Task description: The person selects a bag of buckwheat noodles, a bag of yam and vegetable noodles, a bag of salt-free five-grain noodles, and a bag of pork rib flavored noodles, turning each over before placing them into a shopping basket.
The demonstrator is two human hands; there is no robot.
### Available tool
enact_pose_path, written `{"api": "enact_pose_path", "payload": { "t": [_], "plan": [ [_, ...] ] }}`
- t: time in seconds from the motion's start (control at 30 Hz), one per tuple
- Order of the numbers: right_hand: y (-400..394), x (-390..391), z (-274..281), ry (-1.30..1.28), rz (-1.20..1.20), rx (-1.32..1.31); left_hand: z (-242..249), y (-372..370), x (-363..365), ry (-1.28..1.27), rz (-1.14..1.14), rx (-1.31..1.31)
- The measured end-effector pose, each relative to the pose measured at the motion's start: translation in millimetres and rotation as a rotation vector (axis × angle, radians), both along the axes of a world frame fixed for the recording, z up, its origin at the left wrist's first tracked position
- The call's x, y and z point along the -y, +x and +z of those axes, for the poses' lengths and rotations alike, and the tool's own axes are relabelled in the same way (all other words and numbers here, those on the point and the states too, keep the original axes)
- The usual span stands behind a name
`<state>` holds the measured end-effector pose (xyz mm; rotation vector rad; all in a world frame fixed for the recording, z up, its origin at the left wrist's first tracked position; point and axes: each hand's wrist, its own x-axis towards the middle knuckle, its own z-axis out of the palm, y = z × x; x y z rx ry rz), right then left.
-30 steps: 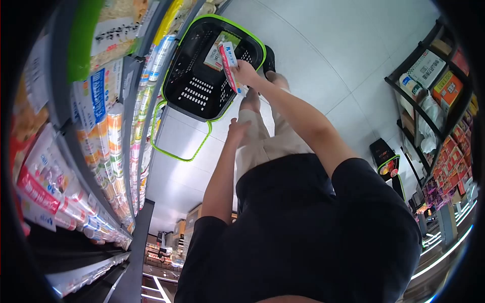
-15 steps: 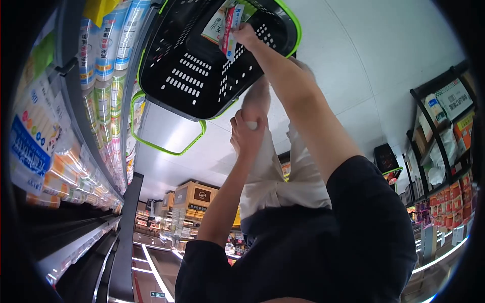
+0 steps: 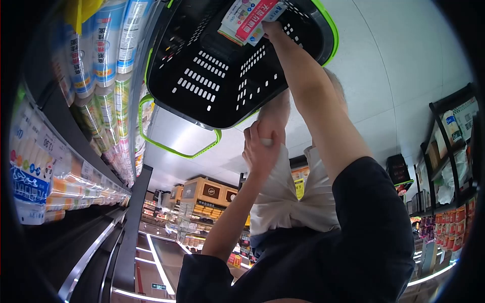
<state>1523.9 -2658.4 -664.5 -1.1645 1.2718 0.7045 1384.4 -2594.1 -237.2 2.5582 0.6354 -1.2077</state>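
My right hand (image 3: 273, 30) reaches into a black perforated shopping basket (image 3: 207, 101) with green trim. Its fingers are closed on the edge of a flat packet (image 3: 257, 20) with a pink-red band and white and blue parts. Another white printed packet (image 3: 235, 20) lies against it, partly hidden. My left hand (image 3: 261, 149) rests on my bent knee with its fingers spread, and a small pale patch shows beside the thumb. The green basket handle (image 3: 177, 151) hangs down to the left of that hand.
Shelves of tube-wrapped noodle packs (image 3: 106, 45) stand close on the left, with a hanging blue and white pack (image 3: 30, 177). On the right is a black rack (image 3: 439, 136) with goods, and near it a second black basket (image 3: 398, 169). Wooden display cases (image 3: 209, 191) stand farther off.
The basket appears farther right in view, as do both my hands. The packets in my right hand have shifted and turned, showing more of the pink-red band.
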Motion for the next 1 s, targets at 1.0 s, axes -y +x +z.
{"api": "enact_pose_path", "payload": {
  "t": [1.0],
  "plan": [
    [-193.2,366.3,420.1,-0.007,0.834,-0.179,263.4,149.7,-67.0,-0.887,0.255,0.411]
  ]
}}
